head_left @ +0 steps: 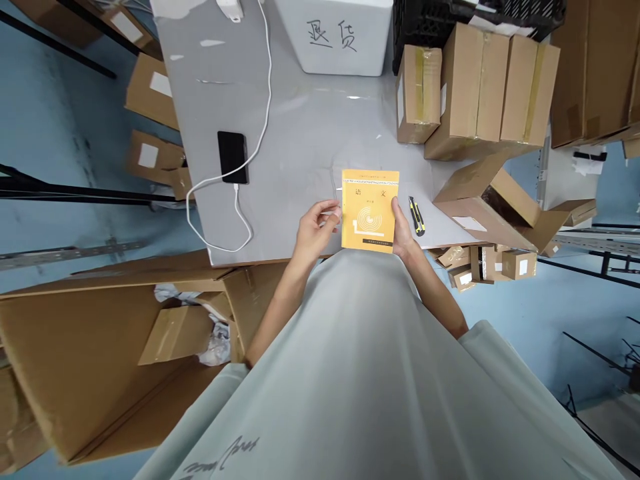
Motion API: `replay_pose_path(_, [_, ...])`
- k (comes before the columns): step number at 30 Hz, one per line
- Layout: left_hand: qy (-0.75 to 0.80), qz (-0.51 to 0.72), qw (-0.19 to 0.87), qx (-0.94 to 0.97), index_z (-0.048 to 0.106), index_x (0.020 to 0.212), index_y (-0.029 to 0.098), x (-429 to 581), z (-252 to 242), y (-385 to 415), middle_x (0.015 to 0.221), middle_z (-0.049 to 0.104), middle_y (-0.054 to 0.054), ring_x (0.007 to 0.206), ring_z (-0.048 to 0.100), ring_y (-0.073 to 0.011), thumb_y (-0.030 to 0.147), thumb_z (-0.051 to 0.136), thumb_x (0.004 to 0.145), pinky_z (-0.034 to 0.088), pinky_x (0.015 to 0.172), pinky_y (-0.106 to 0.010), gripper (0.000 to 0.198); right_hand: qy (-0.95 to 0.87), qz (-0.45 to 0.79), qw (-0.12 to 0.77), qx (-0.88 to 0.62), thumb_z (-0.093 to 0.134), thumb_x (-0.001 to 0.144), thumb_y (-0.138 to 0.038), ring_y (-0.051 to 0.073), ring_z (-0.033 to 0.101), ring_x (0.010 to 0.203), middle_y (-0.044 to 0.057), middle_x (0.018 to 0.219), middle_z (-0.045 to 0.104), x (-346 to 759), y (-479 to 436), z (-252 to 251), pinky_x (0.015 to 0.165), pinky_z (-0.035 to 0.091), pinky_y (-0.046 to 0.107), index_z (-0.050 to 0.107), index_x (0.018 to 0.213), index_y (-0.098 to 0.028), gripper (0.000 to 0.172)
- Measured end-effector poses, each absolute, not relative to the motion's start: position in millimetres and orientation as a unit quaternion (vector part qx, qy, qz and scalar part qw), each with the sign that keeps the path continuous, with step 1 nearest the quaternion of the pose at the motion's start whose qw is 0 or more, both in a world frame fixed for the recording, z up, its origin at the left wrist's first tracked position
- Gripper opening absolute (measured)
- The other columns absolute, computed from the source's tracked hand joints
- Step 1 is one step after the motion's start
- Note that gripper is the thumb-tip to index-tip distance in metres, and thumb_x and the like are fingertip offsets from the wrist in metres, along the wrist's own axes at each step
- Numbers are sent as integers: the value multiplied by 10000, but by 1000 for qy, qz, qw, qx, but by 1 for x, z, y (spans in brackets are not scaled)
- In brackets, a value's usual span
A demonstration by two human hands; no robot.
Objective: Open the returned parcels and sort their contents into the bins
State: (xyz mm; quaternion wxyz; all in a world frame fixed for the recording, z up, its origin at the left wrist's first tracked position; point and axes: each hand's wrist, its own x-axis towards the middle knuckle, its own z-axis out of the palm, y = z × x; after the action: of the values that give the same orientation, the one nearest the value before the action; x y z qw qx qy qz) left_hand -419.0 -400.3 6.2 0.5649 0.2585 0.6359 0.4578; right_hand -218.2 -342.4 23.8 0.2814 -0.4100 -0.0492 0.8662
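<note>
A yellow book (pixel 371 210) with dark Chinese characters and a white spiral drawing on its cover is held upright before me, over the table's near edge. My right hand (pixel 403 230) grips its right edge, thumb on the cover and the other fingers hidden behind. Close to the left edge is my left hand (pixel 319 227), its fingers loosely bent and apart; it seems to hold nothing, and whether the fingertips touch the book is hard to see. To the right of the book lies a black and yellow utility knife (pixel 417 216).
On the grey table (pixel 300 133) lies a black phone (pixel 233 157) with a white cable (pixel 269 80). Behind stand a white bin (pixel 345 40) and a black crate (pixel 420 23). Taped cartons (pixel 470 87) and an open carton (pixel 480 203) are right; a large open box (pixel 100 360) is lower left.
</note>
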Motion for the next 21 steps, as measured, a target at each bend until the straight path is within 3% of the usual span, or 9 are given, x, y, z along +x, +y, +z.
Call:
replay_pose_path(6, [619, 430, 604, 258, 833, 998, 199, -425, -4, -403, 1033, 857, -107, 903, 752, -229, 658, 1014, 711, 578, 710, -296, 570, -92, 851, 264, -444, 678, 1029, -745, 376, 784, 1383, 111, 1354, 870, -219, -343, 7, 1190, 673, 585, 740, 1448, -243, 658])
replay_pose_path(11, [622, 444, 593, 255, 823, 978, 219, -434, 3, -406, 1060, 865, -90, 982, 772, -266, 682, 996, 746, 615, 800, -343, 546, -231, 781, 310, -491, 989, 753, -520, 336, 815, 1301, 46, 1220, 901, -209, -343, -23, 1165, 679, 468, 766, 1126, -272, 501])
replay_pose_path(16, [619, 455, 594, 238, 827, 1001, 220, -441, 1, -406, 1082, 868, -100, 1050, 798, -301, 662, 1003, 745, 649, 864, -386, 541, -295, 748, 294, -517, 986, 737, -594, 295, 826, 1262, 27, 1176, 900, -205, -343, -26, 1101, 687, 430, 753, 1142, -289, 558])
replay_pose_path(21, [615, 471, 604, 188, 828, 1160, 220, -445, -13, -407, 1142, 874, -101, 1118, 823, -305, 598, 997, 762, 678, 896, -391, 574, -298, 749, 302, -509, 974, 758, -710, 314, 801, 1343, 49, 1205, 897, -208, -343, -15, 1118, 693, 453, 765, 1139, -284, 609])
